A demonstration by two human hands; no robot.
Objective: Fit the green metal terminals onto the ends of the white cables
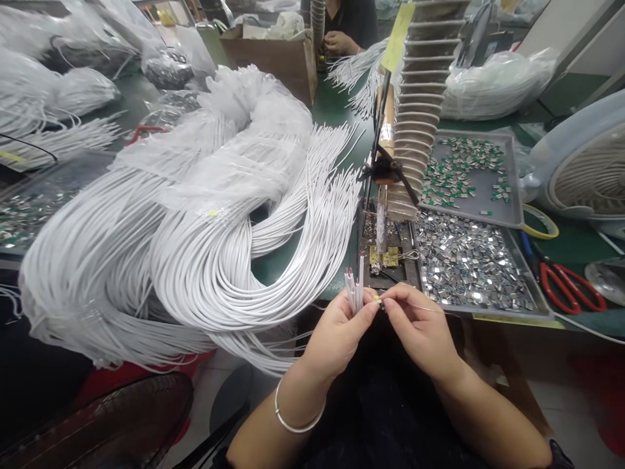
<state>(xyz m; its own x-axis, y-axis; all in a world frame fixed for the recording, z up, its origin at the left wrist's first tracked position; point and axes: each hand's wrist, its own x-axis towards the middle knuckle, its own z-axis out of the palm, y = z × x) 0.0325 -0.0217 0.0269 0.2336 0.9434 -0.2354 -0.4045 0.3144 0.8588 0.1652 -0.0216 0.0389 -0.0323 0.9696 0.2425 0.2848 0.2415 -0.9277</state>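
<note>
Head view: left hand [336, 335] clamps white cable ends [354, 292] upright at lower centre; right hand [420, 332], just beside it, pinches a yellow-tipped wire [377, 298]. Bundled white cables [205, 241] lie at left; a tray of metal terminals [469, 260] and red scissors [571, 288] lie at right.

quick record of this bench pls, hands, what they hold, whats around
left hand: holds a small bunch of white cable ends upright
right hand: pinches a tiny yellow-marked piece beside those ends
left wrist: silver bangle
beside hands: large bundles of white cables with clear plastic
on bench: tray of silver metal parts, grey tray of green-and-silver parts, red-handled scissors
nearby: co-worker's hand behind a cardboard box
</note>
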